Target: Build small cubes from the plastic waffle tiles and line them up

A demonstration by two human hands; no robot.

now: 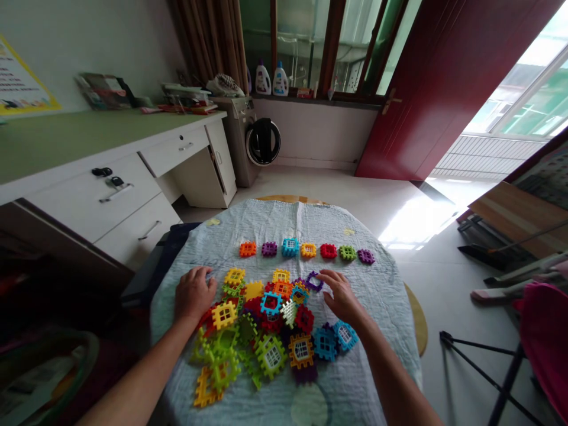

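My left hand (194, 293) rests on the cloth at the left edge of a heap of plastic window blocks, fingers apart and nothing held. Beside the purple frame block (315, 281), at the heap's upper right, is my right hand (339, 291), its fingers spread; whether a fingertip touches the block is unclear. The heap includes a yellow block (224, 315), a blue block (271, 303) and a green block (270, 355). Beyond it runs a row of several blocks, from an orange one (248, 249) at left to a purple one (366, 256) at right.
A pale cloth (310, 225) covers the round table. A desk (133, 142) with drawers stands at left, a washing machine (243, 139) with its door open beyond it. A red door (426, 89) is at back right. A pink chair (544, 337) stands at right.
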